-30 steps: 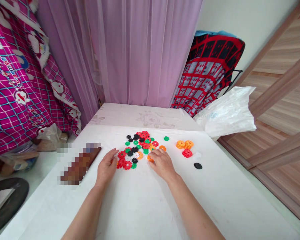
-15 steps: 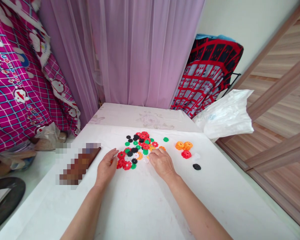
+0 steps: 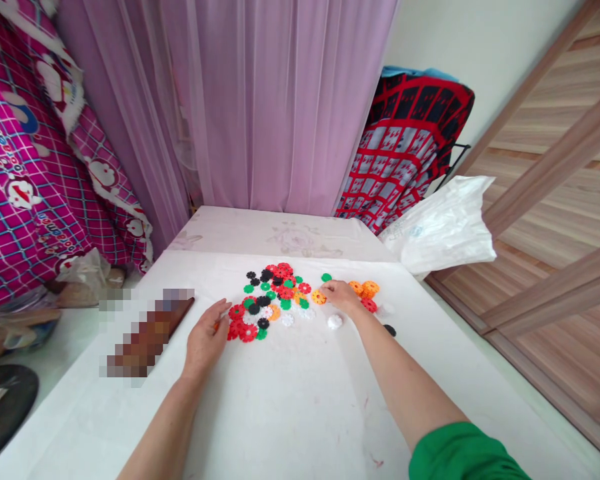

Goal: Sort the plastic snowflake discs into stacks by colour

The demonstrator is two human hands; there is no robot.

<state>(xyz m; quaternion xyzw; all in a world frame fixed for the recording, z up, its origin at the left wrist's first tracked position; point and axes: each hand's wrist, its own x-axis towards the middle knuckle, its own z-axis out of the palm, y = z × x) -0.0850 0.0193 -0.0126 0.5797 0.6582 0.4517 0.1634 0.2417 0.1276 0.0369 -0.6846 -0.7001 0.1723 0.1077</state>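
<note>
A pile of small notched plastic discs (image 3: 283,291) in red, black, green, white and orange lies on the white-covered table. At its left edge is my left hand (image 3: 207,331), fingers curved, with a bit of an orange disc (image 3: 217,327) showing between thumb and fingers; most of that piece is hidden. My right hand (image 3: 343,295) reaches past the pile's right side, its fingertips closed at the edge of another orange disc (image 3: 319,297). Just below the right hand sits a white disc (image 3: 335,322), and a green disc (image 3: 327,277) lies above it.
Beyond my right wrist are grouped orange discs (image 3: 370,288), red discs (image 3: 369,305) and a black disc (image 3: 390,330) partly behind my forearm. A blurred brown item (image 3: 153,337) lies left on the table (image 3: 280,413). A white plastic bag (image 3: 445,223) stands at the right edge.
My right hand has moved right and away from the pile's middle to the orange disc. A white disc now shows below it. My left hand stays beside the pile. The view has shifted slightly.
</note>
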